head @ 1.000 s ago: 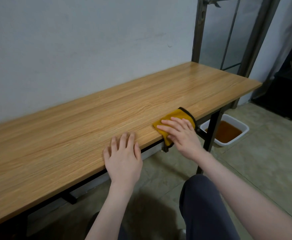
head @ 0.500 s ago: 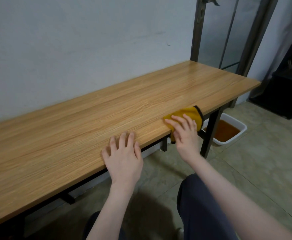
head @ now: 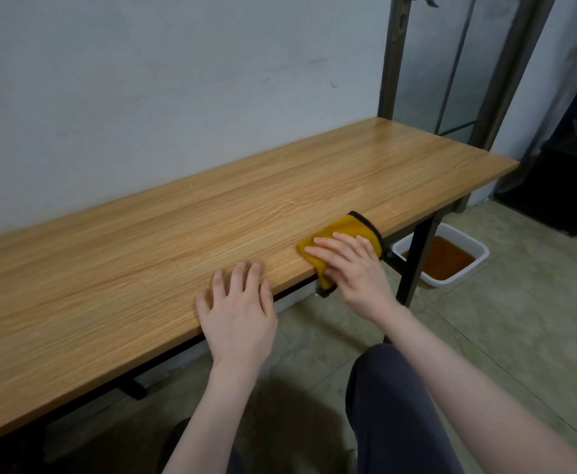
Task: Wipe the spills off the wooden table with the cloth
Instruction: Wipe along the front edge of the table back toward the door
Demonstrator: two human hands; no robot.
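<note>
A long wooden table [head: 212,213] runs along the wall. A yellow cloth with a black hem [head: 352,229] lies at its front edge, one corner hanging over the side. My right hand [head: 352,265] presses flat on the cloth with straight fingers, the thumb under the hanging corner at the edge. My left hand [head: 237,309] rests flat on the table's front edge, fingers spread, a short way left of the cloth. I see no spill on the wood.
A white basin [head: 478,249] with brown liquid stands on the floor under the table's right end, behind a black table leg [head: 417,261]. A metal frame [head: 391,56] rises at the back right. A black cabinet [head: 567,186] stands at the far right. My knee [head: 389,378] is below.
My right hand slid the cloth right along the front edge, then back left to about where it began. My left hand has stayed in place.
</note>
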